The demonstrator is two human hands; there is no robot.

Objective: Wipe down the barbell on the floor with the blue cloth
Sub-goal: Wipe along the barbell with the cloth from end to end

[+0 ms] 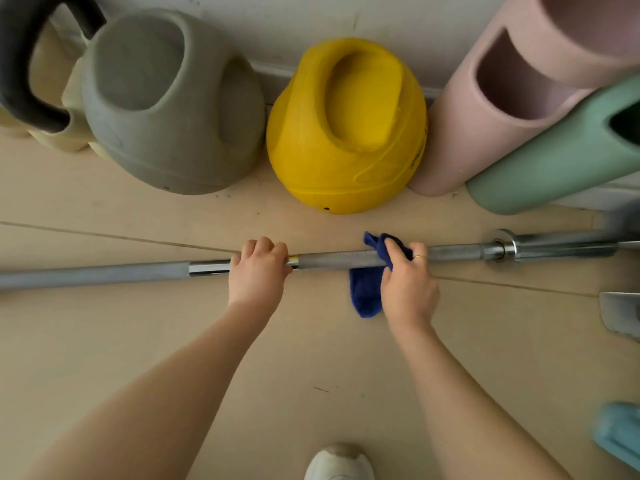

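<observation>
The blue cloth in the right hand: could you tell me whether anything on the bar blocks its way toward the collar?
Nothing visible does. The right hand grips the blue cloth around the barbell, and the bar is bare up to the collar.

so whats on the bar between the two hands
Nothing sits there: only bare barbell shaft between the left hand and the right hand gripping the blue cloth, per the head view.
</observation>
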